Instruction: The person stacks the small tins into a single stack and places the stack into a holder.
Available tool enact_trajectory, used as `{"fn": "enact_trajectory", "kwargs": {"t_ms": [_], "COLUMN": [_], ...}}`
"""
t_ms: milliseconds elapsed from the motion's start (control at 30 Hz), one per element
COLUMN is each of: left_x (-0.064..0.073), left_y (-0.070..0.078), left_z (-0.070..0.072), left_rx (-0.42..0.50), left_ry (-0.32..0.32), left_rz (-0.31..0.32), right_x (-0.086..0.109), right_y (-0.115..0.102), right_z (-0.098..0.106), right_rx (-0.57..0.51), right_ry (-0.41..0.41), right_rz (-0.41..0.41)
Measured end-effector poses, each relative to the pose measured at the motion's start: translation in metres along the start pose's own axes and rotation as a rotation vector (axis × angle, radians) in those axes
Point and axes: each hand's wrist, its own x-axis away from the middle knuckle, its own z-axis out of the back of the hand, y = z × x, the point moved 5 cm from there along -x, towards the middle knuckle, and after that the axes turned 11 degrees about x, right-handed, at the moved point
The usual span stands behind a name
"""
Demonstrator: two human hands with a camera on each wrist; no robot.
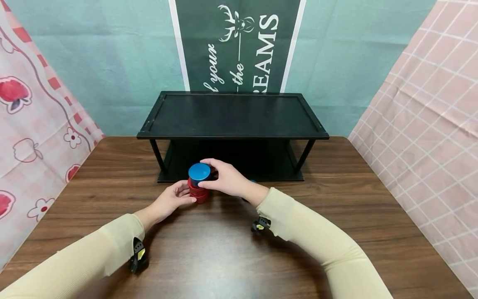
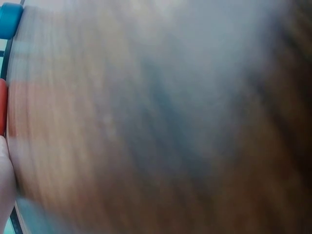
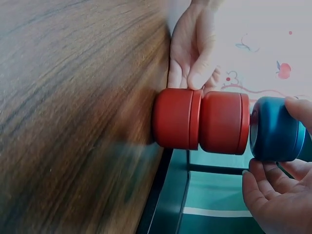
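Observation:
Two small round red canisters with lids stand stacked on the table, the lower red canister (image 3: 172, 118) carrying the upper red canister (image 3: 222, 122). Thumb and fingers of my right hand (image 1: 232, 179) pinch a blue canister (image 1: 199, 171) by its sides. It is upright and slightly tilted, right at the top of the upper red one. Low on the stack's left side, my left hand (image 1: 167, 202) holds the lower red canister between thumb and fingers. The left wrist view is mostly blurred, with just slivers of blue and red at its left edge.
A black two-level shelf (image 1: 231, 116) stands right behind the stack, its lower board close to the hands. Partly hidden behind my right wrist is another blue object (image 1: 244, 200). Patterned cloths hang at the back and both sides of the wooden table (image 1: 209, 257).

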Motion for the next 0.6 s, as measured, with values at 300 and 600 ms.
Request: {"fn": "enact_trajectory", "kwargs": {"t_ms": [300,600], "left_x": [-0.0010,-0.0019], "left_y": [-0.0003,-0.0022], "left_z": [-0.0001,0.0022], "left_rx": [0.000,-0.011], "left_ry": [0.001,-0.001], "left_rz": [0.001,0.008], "right_x": [-0.0034,-0.0055], "right_y": [-0.0023,0.0002], "right_z": [-0.0036,-0.0061], "right_rx": [0.029,0.044], "right_ry": [-0.012,-0.028], "right_rz": [0.006,0.001]}}
